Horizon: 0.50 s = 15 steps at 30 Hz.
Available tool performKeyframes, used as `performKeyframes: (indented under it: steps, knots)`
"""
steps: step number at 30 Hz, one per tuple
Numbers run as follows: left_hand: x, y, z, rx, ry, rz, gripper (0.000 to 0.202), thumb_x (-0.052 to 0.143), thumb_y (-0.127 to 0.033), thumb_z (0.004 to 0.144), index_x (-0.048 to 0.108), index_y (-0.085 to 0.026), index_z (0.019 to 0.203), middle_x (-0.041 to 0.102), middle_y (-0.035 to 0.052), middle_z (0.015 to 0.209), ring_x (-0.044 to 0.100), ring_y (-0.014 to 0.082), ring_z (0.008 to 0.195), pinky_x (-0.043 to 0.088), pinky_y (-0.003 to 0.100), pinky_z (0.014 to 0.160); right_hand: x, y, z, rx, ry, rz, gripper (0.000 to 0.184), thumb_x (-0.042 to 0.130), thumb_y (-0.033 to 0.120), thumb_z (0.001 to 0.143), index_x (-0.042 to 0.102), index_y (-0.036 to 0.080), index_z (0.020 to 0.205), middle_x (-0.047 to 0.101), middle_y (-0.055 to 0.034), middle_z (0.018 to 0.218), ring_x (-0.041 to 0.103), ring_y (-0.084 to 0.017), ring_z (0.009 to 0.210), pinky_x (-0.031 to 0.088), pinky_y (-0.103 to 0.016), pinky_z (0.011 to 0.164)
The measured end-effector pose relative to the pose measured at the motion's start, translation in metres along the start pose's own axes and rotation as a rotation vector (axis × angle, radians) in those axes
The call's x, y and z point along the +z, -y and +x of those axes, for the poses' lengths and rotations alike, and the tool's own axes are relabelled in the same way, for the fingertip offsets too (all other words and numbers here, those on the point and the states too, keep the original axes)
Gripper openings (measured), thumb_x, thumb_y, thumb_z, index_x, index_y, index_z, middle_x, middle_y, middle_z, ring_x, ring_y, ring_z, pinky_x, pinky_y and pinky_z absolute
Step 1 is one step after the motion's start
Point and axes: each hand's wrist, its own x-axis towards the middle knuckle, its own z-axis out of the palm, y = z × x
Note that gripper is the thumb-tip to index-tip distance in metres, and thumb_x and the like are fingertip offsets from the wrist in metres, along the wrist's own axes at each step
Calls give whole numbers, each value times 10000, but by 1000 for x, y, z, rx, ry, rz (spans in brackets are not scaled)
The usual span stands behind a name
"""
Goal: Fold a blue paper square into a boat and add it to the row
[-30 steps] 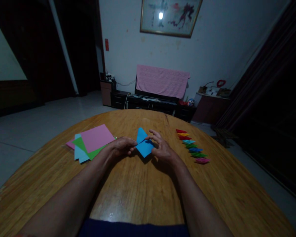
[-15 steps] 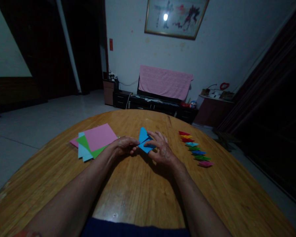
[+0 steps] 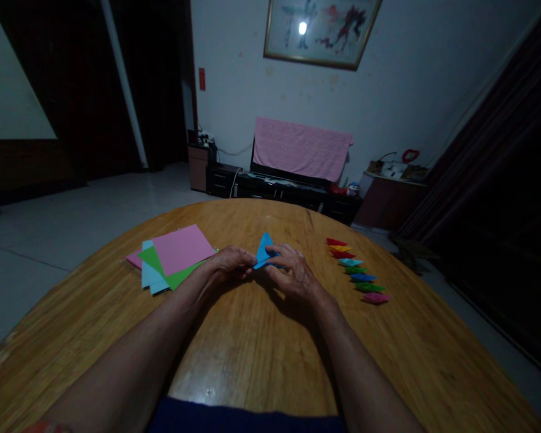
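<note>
A piece of blue folded paper [image 3: 264, 248] is held just above the table, between my two hands. My left hand [image 3: 231, 263] pinches its left corner between thumb and fingers. On the other side, my right hand [image 3: 292, 269] grips the paper's right part, thumb below and fingers over it. One pointed flap stands up at the back, and the right end of the paper is hidden behind my right fingers.
Left on the round wooden table [image 3: 252, 337] lies a stack of coloured paper sheets [image 3: 183, 248], pink on top. Several small folded paper boats [image 3: 363, 278] form a slanting row at right. Beyond the table, a pink towel [image 3: 302, 147] covers something on a low black cabinet [image 3: 256, 187].
The lower front part of the blue paper has been folded up, so the sheet now looks narrower. My right fingers have closed in on it; my left hand stays at its corner.
</note>
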Motion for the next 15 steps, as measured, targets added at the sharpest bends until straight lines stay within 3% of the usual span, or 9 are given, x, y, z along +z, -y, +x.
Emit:
performKeyframes:
  steps: [9,15]
  knots:
    - [5,3,-1,53,-43,-29,141,679,-181,659,564,-126,600,528,7,490,476,86,430,387,229,474,3,3,1,40,-12,31,125,621,228,809,729,278,846,690,-30,1087,565,-239,1083,355,-459,965]
    - [10,9,2,134,-70,-20,179,706,-236,637,565,-139,586,518,-2,473,458,88,405,323,227,436,5,-2,0,108,-79,77,145,583,236,812,725,249,839,700,-55,1053,605,-240,1029,408,-446,950]
